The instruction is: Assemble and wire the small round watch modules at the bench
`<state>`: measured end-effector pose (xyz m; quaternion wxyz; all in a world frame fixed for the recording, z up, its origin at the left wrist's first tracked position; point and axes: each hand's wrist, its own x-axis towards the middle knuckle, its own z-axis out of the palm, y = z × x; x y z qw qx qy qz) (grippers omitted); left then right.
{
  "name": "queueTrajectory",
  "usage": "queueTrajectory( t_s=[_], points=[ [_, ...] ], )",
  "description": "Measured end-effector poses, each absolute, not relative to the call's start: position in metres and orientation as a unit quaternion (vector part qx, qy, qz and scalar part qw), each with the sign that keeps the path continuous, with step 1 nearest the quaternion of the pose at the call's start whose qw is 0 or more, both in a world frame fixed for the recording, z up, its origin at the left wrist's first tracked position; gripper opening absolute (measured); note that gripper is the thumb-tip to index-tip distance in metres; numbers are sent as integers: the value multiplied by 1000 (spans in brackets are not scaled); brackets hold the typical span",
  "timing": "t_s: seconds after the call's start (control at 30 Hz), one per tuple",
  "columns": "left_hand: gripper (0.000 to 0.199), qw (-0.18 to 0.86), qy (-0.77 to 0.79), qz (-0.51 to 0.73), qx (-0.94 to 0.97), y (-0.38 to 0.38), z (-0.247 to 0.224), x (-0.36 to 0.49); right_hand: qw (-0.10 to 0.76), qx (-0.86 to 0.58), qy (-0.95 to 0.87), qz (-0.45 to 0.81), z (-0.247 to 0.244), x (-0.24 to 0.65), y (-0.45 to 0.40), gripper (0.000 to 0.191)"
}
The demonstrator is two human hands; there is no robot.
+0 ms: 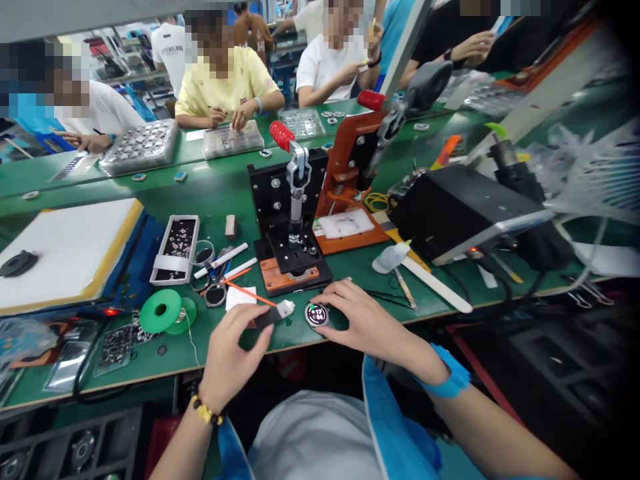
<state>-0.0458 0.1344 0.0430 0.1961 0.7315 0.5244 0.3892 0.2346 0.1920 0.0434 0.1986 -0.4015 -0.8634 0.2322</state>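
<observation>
My left hand [234,353] pinches a small dark block [269,317] between thumb and fingers. A whitish piece [285,308] shows at the block's right end; I cannot make out its kind. Just to the right, my right hand [364,319] grips a round smartwatch face [317,314] by its edge, thumb and fingertips on opposite sides. Its dark screen is lit with white digits and a green spot. The watch face is at the table's near edge, apart from the block. Behind both hands stands a black toggle press [290,207] with a red handle.
An orange press [345,160] stands behind the black one. Left are a green solder spool [163,311], a tray of small parts [175,250] and a white-topped blue box [65,253]. A black box [465,207] and plastic bottle [391,257] lie right. Several people sit opposite.
</observation>
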Motion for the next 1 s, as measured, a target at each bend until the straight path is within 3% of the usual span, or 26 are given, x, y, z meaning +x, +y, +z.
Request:
queueTrajectory(
  t_s=[0.33, 0.6, 1.0],
  points=[
    [25, 246, 460, 424, 740, 131, 24, -21, 305, -367, -817, 323, 29, 258, 188, 41],
    [23, 273, 436, 495, 700, 130, 24, -16, 273, -352, -794, 412, 23, 265, 192, 42],
    [21, 274, 425, 497, 705, 131, 23, -16, 254, -360, -812, 382, 27, 261, 190, 42]
  ],
)
